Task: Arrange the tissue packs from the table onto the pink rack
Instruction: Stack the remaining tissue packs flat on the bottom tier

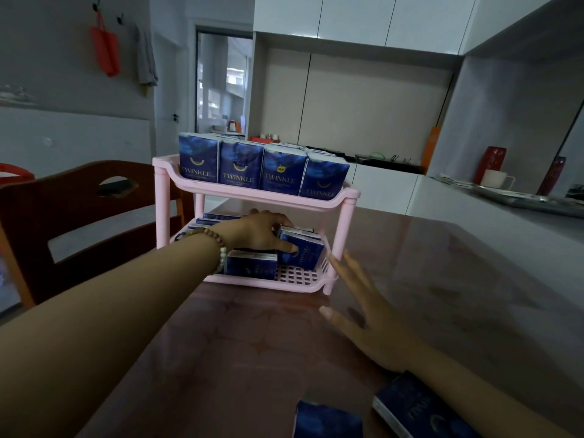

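A pink two-tier rack (343,232) stands on the table. Its top shelf holds a row of upright blue tissue packs (241,167). My left hand (259,230) reaches into the lower shelf and grips a blue pack (305,251) that stands tilted at the right, with my thumb on its front. Another pack (252,265) lies below my wrist, and more sit behind at the left. My right hand (363,306) rests open with spread fingers on the table, fingertips near the rack's front right leg. Two loose packs (328,420) (414,409) lie at the near table edge.
A brown wooden chair (79,210) stands left of the table (442,279). To the right a white counter (474,200) carries a tray, a white mug (496,178) and red vases.
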A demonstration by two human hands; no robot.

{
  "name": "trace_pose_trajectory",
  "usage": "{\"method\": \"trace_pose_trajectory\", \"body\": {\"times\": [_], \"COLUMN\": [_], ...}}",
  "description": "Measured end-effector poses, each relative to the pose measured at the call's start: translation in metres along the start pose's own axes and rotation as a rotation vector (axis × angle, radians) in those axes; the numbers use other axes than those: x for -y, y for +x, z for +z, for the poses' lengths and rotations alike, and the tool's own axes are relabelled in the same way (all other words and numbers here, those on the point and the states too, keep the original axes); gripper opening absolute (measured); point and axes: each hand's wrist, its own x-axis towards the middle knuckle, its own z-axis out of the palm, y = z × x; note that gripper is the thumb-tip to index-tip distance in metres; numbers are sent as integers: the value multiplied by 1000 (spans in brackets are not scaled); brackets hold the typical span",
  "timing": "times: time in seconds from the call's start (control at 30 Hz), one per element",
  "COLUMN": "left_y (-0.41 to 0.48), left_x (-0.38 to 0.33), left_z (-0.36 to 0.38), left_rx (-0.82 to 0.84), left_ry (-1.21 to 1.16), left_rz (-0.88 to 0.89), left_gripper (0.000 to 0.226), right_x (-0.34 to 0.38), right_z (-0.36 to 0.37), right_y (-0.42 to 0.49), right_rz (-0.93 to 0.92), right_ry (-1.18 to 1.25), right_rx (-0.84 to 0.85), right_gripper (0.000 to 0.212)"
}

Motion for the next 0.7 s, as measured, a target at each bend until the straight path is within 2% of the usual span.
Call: {"method": "trace_pose_trajectory", "body": {"times": [0.1,0.23,0.57,0.7], "left_y": [4,5,-16,-41], "left_x": [-2,0,11,11], "left_z": [-2,1,2,0], "left_rx": [23,2,-182,-279], "left_ry": [119,134,88,44], "left_rz": [-81,-108,18,102], "left_gripper": [61,56,55,73], "right_x": [0,1,-6,-1], "right_z": [0,-1,2,-6], "right_y": [0,0,1,-1], "right_rz": [-4,3,-17,-15], "right_ry": [-4,20,53,75], "right_rx": [6,12,-28,-22], "right_gripper": [74,72,73,67]}}
